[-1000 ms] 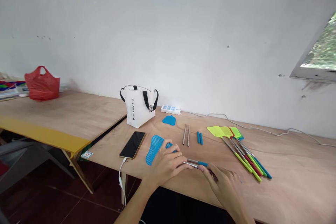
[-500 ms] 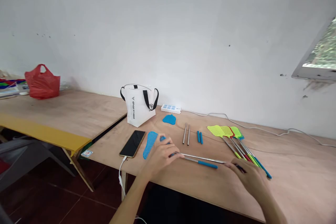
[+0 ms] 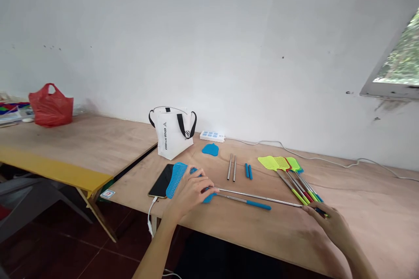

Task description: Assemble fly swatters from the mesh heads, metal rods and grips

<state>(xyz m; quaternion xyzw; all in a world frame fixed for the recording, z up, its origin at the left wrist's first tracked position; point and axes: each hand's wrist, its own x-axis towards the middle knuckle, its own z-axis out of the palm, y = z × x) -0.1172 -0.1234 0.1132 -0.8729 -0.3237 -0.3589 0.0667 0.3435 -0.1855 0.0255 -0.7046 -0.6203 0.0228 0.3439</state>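
Note:
My left hand [image 3: 195, 187] is closed around the neck of a blue fly swatter, whose perforated head [image 3: 176, 177] overlaps the phone. From there a thin metal rod [image 3: 258, 196] runs rightward to my right hand [image 3: 329, 218], which grips the far end; its fingers mostly hide the handle. Just below the rod lies a second blue fly swatter [image 3: 258, 205] on the table, its head partly covered by my left hand. Several fly swatters with yellow, red, green and blue heads [image 3: 281, 163] lie fanned beside my right hand.
Beyond the hands are two metal tubes [image 3: 232, 168], two blue grips [image 3: 248, 171] and a blue swatter head [image 3: 210, 149]. A white bag [image 3: 172, 135], a power strip [image 3: 212, 136] and a charging phone [image 3: 159, 184] stand or lie leftward. A red bag [image 3: 52, 107] sits on another table.
My right hand has moved rightward, and the rod between my hands now shows longer. My left hand has shifted slightly left, bringing the blue swatter head over the phone.

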